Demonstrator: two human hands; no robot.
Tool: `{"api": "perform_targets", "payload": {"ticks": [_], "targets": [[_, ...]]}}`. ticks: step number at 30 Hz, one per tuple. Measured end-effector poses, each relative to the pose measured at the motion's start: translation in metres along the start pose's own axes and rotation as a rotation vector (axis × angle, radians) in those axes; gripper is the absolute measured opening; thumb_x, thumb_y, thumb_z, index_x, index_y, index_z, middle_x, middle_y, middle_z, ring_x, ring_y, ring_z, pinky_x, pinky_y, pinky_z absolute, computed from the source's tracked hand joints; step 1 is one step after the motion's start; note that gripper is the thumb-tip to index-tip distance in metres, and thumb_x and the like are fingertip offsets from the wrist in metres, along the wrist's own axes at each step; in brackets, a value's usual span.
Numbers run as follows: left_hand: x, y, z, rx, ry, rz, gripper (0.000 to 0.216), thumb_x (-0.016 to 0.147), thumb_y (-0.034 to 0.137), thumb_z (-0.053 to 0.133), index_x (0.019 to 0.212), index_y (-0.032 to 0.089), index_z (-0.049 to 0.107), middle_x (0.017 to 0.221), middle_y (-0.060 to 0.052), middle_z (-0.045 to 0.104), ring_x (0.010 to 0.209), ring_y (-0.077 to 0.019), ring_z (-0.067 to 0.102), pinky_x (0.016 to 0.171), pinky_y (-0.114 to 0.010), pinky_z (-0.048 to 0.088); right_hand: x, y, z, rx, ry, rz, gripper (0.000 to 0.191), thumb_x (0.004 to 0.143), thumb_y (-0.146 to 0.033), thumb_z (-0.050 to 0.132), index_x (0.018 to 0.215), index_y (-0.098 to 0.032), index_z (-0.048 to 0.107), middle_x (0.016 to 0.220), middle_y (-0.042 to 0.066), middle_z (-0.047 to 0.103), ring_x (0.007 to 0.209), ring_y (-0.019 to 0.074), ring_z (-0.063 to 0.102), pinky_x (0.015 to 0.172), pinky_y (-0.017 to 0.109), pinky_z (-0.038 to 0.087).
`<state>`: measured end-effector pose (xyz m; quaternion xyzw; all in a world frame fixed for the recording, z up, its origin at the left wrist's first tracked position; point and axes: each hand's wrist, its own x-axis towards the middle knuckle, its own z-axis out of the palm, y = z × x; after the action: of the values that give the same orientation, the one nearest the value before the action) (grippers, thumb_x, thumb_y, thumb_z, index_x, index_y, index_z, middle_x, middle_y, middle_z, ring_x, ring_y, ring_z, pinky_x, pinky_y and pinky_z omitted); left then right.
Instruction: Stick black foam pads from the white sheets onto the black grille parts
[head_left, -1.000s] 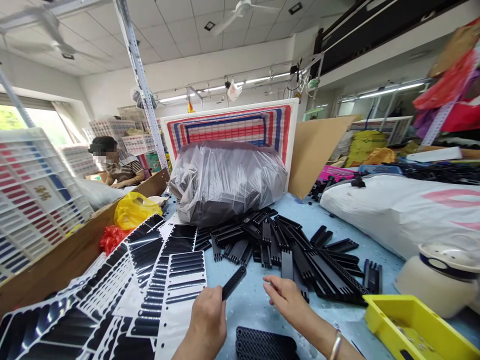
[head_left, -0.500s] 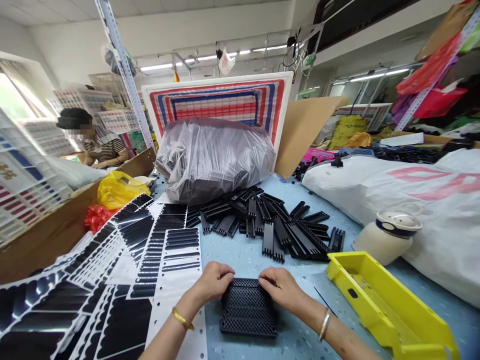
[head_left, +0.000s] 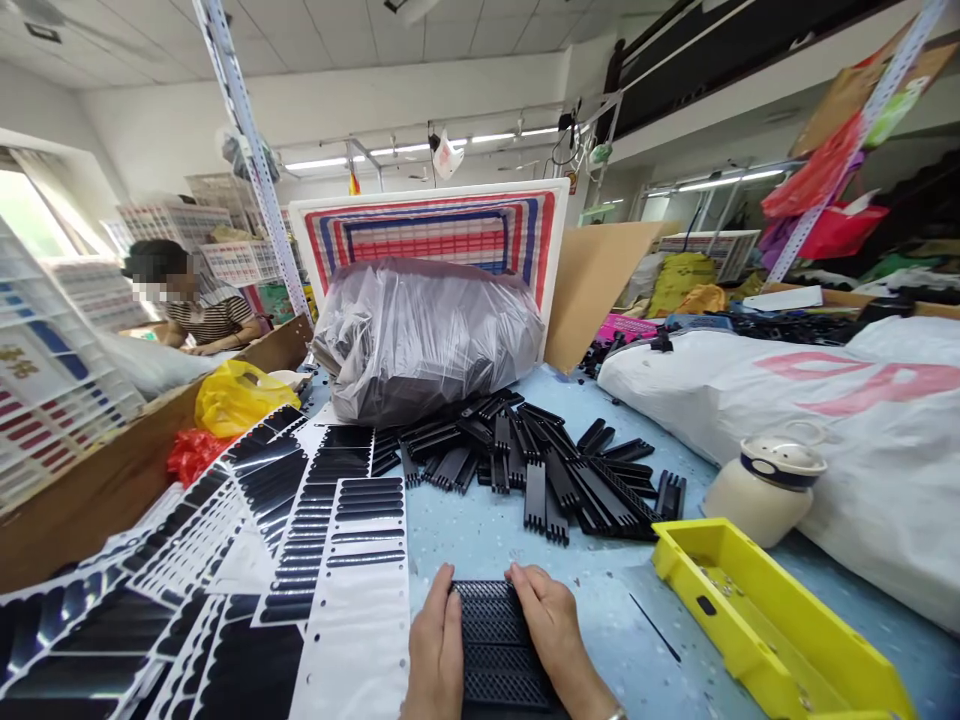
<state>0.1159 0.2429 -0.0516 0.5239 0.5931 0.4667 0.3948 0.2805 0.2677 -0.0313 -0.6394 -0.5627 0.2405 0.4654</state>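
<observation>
Black plastic strips [head_left: 496, 655] with a criss-cross mesh surface lie side by side as one block at the bottom middle. My left hand [head_left: 436, 650] presses along the block's left side, its fingers fairly straight. On the opposite side my right hand [head_left: 551, 630] wraps the right edge, thumb near the far corner. The block's near end is cut off by the frame. Beyond my hands, a loose pile of black plastic strips [head_left: 536, 490] with pronged ends spreads over the blue table [head_left: 465, 535]. Left of my hand lie white sheets with black adhesive strips [head_left: 367, 590].
A yellow bin [head_left: 787, 630] with small bits inside stands at right, beside a cream bottle [head_left: 761, 495] and a large white sack [head_left: 847, 400]. A plastic-wrapped bundle [head_left: 431, 340] leans against a striped crate [head_left: 427, 200]. Another person [head_left: 206, 310] sits at far left.
Both hands have moved from the far corners of the strip block down along its sides. The block has come nearer to me, and the view has tilted up slightly.
</observation>
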Motion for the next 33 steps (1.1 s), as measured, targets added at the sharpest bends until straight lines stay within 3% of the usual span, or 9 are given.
{"api": "perform_targets", "payload": {"ticks": [6, 12, 16, 22, 27, 33], "targets": [[-0.007, 0.001, -0.013, -0.044, 0.016, -0.035, 0.053, 0.095, 0.043, 0.039, 0.128, 0.010, 0.064, 0.136, -0.014, 0.063, 0.130, -0.0273, 0.054, 0.116, -0.042, 0.037, -0.013, -0.008, 0.007, 0.103, -0.037, 0.032, 0.070, 0.077, -0.084, 0.044, 0.054, -0.021, 0.065, 0.061, 0.008, 0.067, 0.064, 0.0233, 0.061, 0.066, 0.033, 0.046], [-0.005, 0.010, -0.019, -0.091, 0.004, -0.020, 0.058, 0.092, 0.046, 0.041, 0.127, 0.008, 0.065, 0.136, -0.016, 0.063, 0.131, -0.0291, 0.054, 0.115, -0.043, 0.038, 0.002, 0.000, -0.003, 0.276, -0.050, 0.152, 0.059, 0.067, -0.077, 0.063, 0.061, -0.019, 0.073, 0.072, 0.011, 0.075, 0.080, 0.0300, 0.069, 0.075, 0.039, 0.053], [-0.003, 0.012, -0.023, -0.129, 0.063, 0.007, 0.054, 0.092, 0.047, 0.043, 0.123, 0.010, 0.067, 0.134, -0.015, 0.065, 0.130, -0.0286, 0.055, 0.114, -0.043, 0.040, 0.008, 0.011, -0.013, 0.437, -0.007, 0.253, 0.063, 0.068, -0.077, 0.063, 0.076, -0.016, 0.077, 0.085, 0.015, 0.078, 0.087, 0.0314, 0.072, 0.074, 0.042, 0.057], [0.004, 0.009, -0.024, -0.180, 0.102, -0.011, 0.052, 0.092, 0.052, 0.045, 0.116, 0.014, 0.071, 0.129, -0.013, 0.068, 0.127, -0.0286, 0.058, 0.111, -0.042, 0.042, 0.002, 0.009, -0.007, 0.585, 0.042, 0.302, 0.062, 0.066, -0.077, 0.068, 0.073, -0.016, 0.075, 0.076, 0.015, 0.077, 0.079, 0.0299, 0.074, 0.077, 0.043, 0.057], [0.003, 0.011, -0.016, -0.185, 0.078, 0.015, 0.055, 0.091, 0.055, 0.044, 0.113, 0.012, 0.071, 0.124, -0.015, 0.071, 0.122, -0.0289, 0.061, 0.110, -0.044, 0.044, -0.003, -0.002, 0.005, 0.606, 0.007, 0.278, 0.057, 0.070, -0.073, 0.068, 0.070, -0.016, 0.076, 0.076, 0.013, 0.078, 0.078, 0.0278, 0.072, 0.080, 0.041, 0.055], [-0.001, 0.016, -0.012, -0.195, 0.090, -0.015, 0.055, 0.091, 0.059, 0.045, 0.107, 0.015, 0.072, 0.115, -0.014, 0.073, 0.115, -0.0298, 0.064, 0.104, -0.044, 0.048, -0.002, -0.008, 0.004, 0.562, -0.030, 0.261, 0.061, 0.075, -0.075, 0.061, 0.069, -0.016, 0.075, 0.075, 0.012, 0.077, 0.077, 0.0271, 0.071, 0.079, 0.040, 0.053]]}}
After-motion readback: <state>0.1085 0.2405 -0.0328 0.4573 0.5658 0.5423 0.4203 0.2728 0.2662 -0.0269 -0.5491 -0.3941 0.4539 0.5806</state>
